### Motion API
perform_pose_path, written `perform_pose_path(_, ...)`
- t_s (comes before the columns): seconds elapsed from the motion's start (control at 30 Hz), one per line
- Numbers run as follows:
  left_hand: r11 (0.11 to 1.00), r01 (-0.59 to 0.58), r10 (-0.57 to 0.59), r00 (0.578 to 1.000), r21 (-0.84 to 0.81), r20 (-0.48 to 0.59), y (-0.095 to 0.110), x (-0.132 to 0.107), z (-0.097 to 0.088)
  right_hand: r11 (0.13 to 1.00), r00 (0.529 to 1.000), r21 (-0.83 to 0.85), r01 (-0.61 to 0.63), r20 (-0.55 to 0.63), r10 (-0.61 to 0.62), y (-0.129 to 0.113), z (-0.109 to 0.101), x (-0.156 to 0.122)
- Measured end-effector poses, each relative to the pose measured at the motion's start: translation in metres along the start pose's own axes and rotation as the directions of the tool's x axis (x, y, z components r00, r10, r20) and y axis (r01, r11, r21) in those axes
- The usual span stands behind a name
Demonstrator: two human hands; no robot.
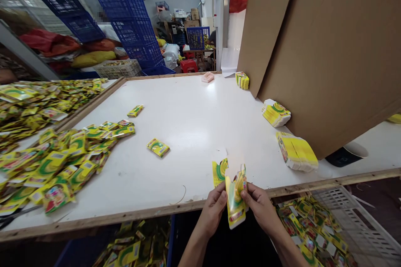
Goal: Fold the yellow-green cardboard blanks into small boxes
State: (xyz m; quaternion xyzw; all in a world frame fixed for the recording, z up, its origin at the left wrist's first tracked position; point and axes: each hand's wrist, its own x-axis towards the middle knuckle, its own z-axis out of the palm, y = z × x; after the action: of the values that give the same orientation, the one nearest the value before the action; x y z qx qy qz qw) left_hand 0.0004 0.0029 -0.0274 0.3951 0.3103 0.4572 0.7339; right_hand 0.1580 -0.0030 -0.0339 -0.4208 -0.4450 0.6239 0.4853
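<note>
Between my two hands, over the table's front edge, is a yellow-and-green printed carton (235,200) with its upper end open. My left hand (214,206) pinches its left side, thumb on the front. On the right side my right hand (258,204) grips it with thumb and fingers. Just behind the carton, several flat yellow cartons (218,171) lie on the table, partly hidden by my hands. A single filled yellow packet (158,147) rests on the white tabletop to the left, and another packet (135,111) lies farther back.
A large heap of yellow packets (75,150) covers the table's left side. Stacks of flat cartons (297,152) stand at right beside a leaning cardboard sheet (338,50) and a dark cup (346,154). Below the edge are a white crate (360,221) and a blue bin (171,242) of packets.
</note>
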Motion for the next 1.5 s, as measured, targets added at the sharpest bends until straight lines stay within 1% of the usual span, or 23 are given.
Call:
perform_pose_path(0.07, 1.000, 0.006, -0.008, 0.991, 0.018, 0.135, 0.007, -0.002, 0.001, 1.000, 0.998, 0.008, -0.014, 0.069, 0.013, 0.000, 0.001, -0.001)
perform_pose_path(0.1, 0.999, -0.005, -0.001, 0.984, 0.033, 0.178, 0.010, -0.003, 0.002, 1.000, 0.996, 0.018, -0.023, 0.091, 0.021, 0.001, 0.002, -0.001)
perform_pose_path(0.13, 0.999, -0.017, 0.008, 0.980, 0.041, 0.201, 0.012, -0.004, 0.003, 0.999, 0.994, 0.030, -0.034, 0.103, 0.031, 0.001, 0.003, -0.001)
perform_pose_path(0.2, 0.999, -0.029, 0.022, 0.979, 0.030, 0.203, 0.014, -0.005, 0.005, 0.997, 0.993, 0.056, -0.054, 0.110, 0.048, 0.002, 0.004, -0.001)
perform_pose_path(0.3, 0.999, -0.033, 0.034, 0.989, -0.005, 0.144, 0.011, -0.003, 0.003, 0.996, 0.992, 0.066, -0.065, 0.115, 0.057, 0.001, 0.006, -0.001)
perform_pose_path(0.4, 0.999, -0.045, 0.047, 0.997, -0.028, 0.057, 0.005, 0.000, 0.000, 1.000, 0.993, -0.004, -0.027, 0.111, 0.028, -0.004, 0.007, -0.003)
perform_pose_path(0.47, 0.997, -0.061, 0.060, 0.998, -0.045, -0.018, 0.000, 0.003, 0.000, 0.992, 0.996, -0.128, 0.018, 0.092, -0.006, -0.008, 0.008, -0.005)
perform_pose_path(0.57, 0.997, -0.066, 0.058, 0.986, -0.048, -0.155, -0.004, 0.004, 0.003, 0.933, 0.996, -0.349, 0.087, 0.054, -0.073, -0.010, 0.011, -0.007)
perform_pose_path(0.67, 0.998, -0.062, 0.061, 0.973, 0.001, -0.224, -0.004, 0.004, 0.007, 0.877, 0.991, -0.469, 0.109, -0.019, -0.133, -0.005, 0.013, -0.005)
perform_pose_path(0.73, 0.993, -0.097, 0.109, 0.963, 0.061, -0.248, -0.003, 0.003, 0.010, 0.848, 0.981, -0.521, 0.100, -0.090, -0.171, 0.001, 0.012, -0.003)
perform_pose_path(0.8, 0.985, -0.128, 0.154, 0.948, 0.112, -0.277, -0.002, 0.001, 0.012, 0.834, 0.975, -0.544, 0.092, -0.120, -0.187, 0.006, 0.010, -0.001)
perform_pose_path(0.83, 0.983, -0.131, 0.163, 0.945, 0.127, -0.283, -0.001, -0.001, 0.013, 0.842, 0.976, -0.532, 0.087, -0.124, -0.179, 0.008, 0.009, -0.001)
perform_pose_path(0.9, 0.983, -0.122, 0.154, 0.951, 0.135, -0.266, 0.000, -0.003, 0.015, 0.880, 0.977, -0.469, 0.078, -0.138, -0.160, 0.008, 0.007, -0.001)
perform_pose_path(1.0, 0.986, -0.112, 0.135, 0.972, 0.123, -0.194, 0.003, -0.004, 0.015, 0.926, 0.977, -0.365, 0.091, -0.148, -0.155, 0.003, 0.006, -0.003)
perform_pose_path(1.1, 0.990, -0.089, 0.100, 0.989, 0.108, -0.104, 0.008, -0.005, 0.013, 0.949, 0.988, -0.292, 0.119, -0.063, -0.143, -0.003, 0.004, -0.004)
perform_pose_path(1.2, 0.992, -0.055, 0.058, 0.998, 0.110, -0.023, 0.014, -0.006, 0.009, 0.965, 0.991, -0.228, 0.129, 0.015, -0.129, -0.009, 0.000, -0.005)
perform_pose_path(1.27, 0.992, -0.029, 0.026, 0.999, 0.125, 0.028, 0.017, -0.007, 0.006, 0.961, 0.992, -0.246, 0.124, 0.043, -0.117, -0.012, -0.003, -0.004)
perform_pose_path(1.4, 0.989, 0.021, -0.034, 0.996, 0.149, 0.087, 0.018, -0.010, 0.002, 0.917, 0.993, -0.382, 0.112, 0.085, -0.086, -0.019, -0.007, -0.004)
perform_pose_path(1.43, 0.988, 0.020, -0.035, 0.995, 0.153, 0.091, 0.017, -0.010, 0.002, 0.908, 0.992, -0.402, 0.119, 0.089, -0.090, -0.021, -0.007, -0.004)
perform_pose_path(1.5, 0.988, 0.018, -0.034, 0.995, 0.156, 0.097, 0.017, -0.010, 0.001, 0.886, 0.987, -0.435, 0.158, 0.080, -0.137, -0.022, -0.008, -0.004)
